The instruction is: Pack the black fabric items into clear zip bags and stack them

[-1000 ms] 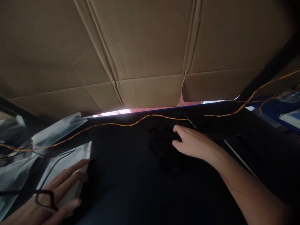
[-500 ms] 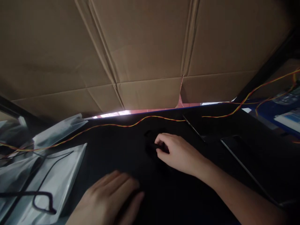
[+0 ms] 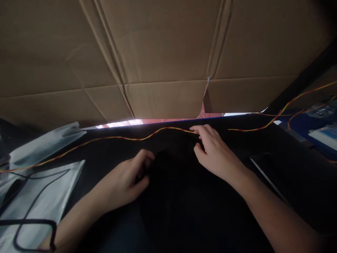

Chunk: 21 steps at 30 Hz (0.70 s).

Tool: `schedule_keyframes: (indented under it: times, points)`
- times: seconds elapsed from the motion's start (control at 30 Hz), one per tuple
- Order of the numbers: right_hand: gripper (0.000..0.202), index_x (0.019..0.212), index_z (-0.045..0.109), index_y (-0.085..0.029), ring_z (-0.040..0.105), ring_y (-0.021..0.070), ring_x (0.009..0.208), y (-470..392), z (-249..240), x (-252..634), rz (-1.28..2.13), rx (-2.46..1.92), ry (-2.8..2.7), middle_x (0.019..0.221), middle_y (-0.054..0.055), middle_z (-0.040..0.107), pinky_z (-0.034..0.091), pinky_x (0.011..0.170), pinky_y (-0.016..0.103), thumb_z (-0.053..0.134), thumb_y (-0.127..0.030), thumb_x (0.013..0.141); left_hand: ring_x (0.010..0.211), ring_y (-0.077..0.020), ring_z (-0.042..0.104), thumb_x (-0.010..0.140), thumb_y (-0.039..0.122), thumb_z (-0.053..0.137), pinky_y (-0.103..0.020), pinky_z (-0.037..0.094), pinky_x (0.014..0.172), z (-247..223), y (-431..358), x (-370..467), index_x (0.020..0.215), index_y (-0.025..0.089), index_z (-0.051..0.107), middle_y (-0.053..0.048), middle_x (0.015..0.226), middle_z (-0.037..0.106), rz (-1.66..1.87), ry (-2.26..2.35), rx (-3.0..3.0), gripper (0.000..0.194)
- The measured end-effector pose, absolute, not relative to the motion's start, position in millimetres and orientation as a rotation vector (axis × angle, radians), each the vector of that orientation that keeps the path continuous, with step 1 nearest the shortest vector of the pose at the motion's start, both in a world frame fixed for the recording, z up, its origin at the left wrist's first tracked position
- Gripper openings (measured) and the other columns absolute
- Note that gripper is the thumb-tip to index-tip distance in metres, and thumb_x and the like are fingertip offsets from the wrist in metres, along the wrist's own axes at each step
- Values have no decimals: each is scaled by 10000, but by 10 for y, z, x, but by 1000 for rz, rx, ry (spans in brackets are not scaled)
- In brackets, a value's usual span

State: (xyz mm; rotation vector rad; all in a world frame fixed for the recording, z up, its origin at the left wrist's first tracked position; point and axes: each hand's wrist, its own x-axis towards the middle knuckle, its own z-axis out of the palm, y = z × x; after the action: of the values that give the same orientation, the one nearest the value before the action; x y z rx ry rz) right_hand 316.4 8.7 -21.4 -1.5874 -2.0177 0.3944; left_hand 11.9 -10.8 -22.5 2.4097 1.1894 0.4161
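My left hand (image 3: 133, 177) is over the middle of the black tabletop (image 3: 168, 218), its fingers curled inward and the thumb bent toward them. What it holds, if anything, is lost against the dark surface. My right hand (image 3: 210, 147) reaches toward the back edge, with thumb and fingers apart. Its fingertips are at the red-and-yellow twisted wire (image 3: 155, 133); whether they touch it I cannot tell. No object shows between those fingers. To the right of that hand lies a dark flat panel with a pale edge (image 3: 265, 175).
Folded cardboard (image 3: 163, 45) stands behind the table. Clear plastic bags (image 3: 47, 144) lie at the left, with a black cable (image 3: 39, 222) over them. A blue surface (image 3: 302, 131) holding a white packet (image 3: 325, 137) is at the right.
My right hand has moved from the middle to the back right, its fingers spreading from a curl. My left hand has moved forward and turned, fingers curled. The view has shifted slightly.
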Motion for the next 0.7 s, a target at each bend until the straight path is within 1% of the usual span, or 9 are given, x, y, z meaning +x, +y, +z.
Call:
schedule_keyframes:
  times: [0.07, 0.17, 0.2, 0.27, 0.33, 0.4, 0.57, 0.63, 0.7]
  points:
    - [412, 1419, 595, -258, 603, 333, 1333, 76, -226, 3141, 328, -1530, -2124, 1394, 116, 624, 535, 1137, 528, 602, -272, 1007, 1036, -212, 696, 847, 64, 493, -351, 585, 854, -188, -89, 48, 1448, 260, 415, -67, 1215, 663, 533, 1207, 2461, 637]
    - [369, 1384, 632, -276, 656, 315, 1307, 66, -242, 3136, 403, -1537, -2267, 1399, 95, 649, 575, 1096, 500, 613, -300, 1016, 1415, -295, 530, 756, -43, 434, -488, 508, 1083, -140, -45, -22, 1552, 360, 469, -93, 1553, 498, 544, 1139, 2713, 893]
    - [369, 1378, 632, -273, 686, 304, 1274, 71, -242, 3146, 425, -1568, -2280, 1408, 91, 661, 591, 1062, 483, 591, -256, 1011, 1412, -304, 519, 761, -59, 423, -509, 491, 1074, -135, -31, -33, 1469, 392, 578, -68, 1550, 505, 492, 1097, 2783, 854]
    - [424, 1380, 620, -271, 743, 293, 1172, 93, -225, 3186, 439, -1670, -2249, 1402, 89, 698, 618, 966, 464, 552, -167, 975, 1252, -293, 589, 827, -47, 424, -495, 485, 975, -136, -2, -50, 1150, 350, 746, -44, 1408, 609, 392, 1042, 2846, 604]
    - [494, 1367, 618, -289, 775, 290, 1072, 129, -193, 3251, 459, -1778, -2182, 1315, 72, 756, 627, 873, 447, 533, -99, 919, 1066, -267, 625, 871, -8, 432, -468, 463, 885, -133, 35, -82, 882, 263, 724, -45, 1222, 681, 318, 1052, 2821, 399]
    - [501, 1293, 651, -299, 784, 287, 1024, 166, -164, 3326, 464, -1852, -2138, 1192, 52, 793, 626, 832, 434, 511, -50, 881, 966, -252, 623, 835, 5, 436, -454, 439, 852, -107, 75, -142, 780, 231, 672, -39, 1083, 697, 248, 1092, 2779, 332]
    - [569, 1252, 694, -198, 712, 349, 1210, 204, -147, 3408, 72, -1836, -2111, 1287, 139, 716, 609, 973, 515, 438, 71, 821, 947, -269, 628, 773, 58, 459, -458, 422, 874, 61, 111, -309, 794, 239, 651, -21, 952, 688, 162, 1196, 2756, 264]
    - [630, 1310, 684, -187, 644, 350, 1322, 182, -120, 3368, -32, -1684, -2082, 1339, 149, 672, 565, 1078, 529, 420, 93, 812, 953, -285, 639, 755, 101, 495, -461, 445, 878, 109, 84, -345, 875, 247, 661, -28, 982, 688, 165, 1244, 2726, 252]
    - [573, 1323, 683, -225, 617, 318, 1359, 142, -69, 3295, 17, -1486, -2069, 1372, 125, 658, 519, 1150, 513, 436, 51, 886, 995, -300, 660, 735, 132, 535, -459, 483, 891, 110, 49, -372, 1014, 264, 680, -38, 1086, 701, 153, 1303, 2655, 342]
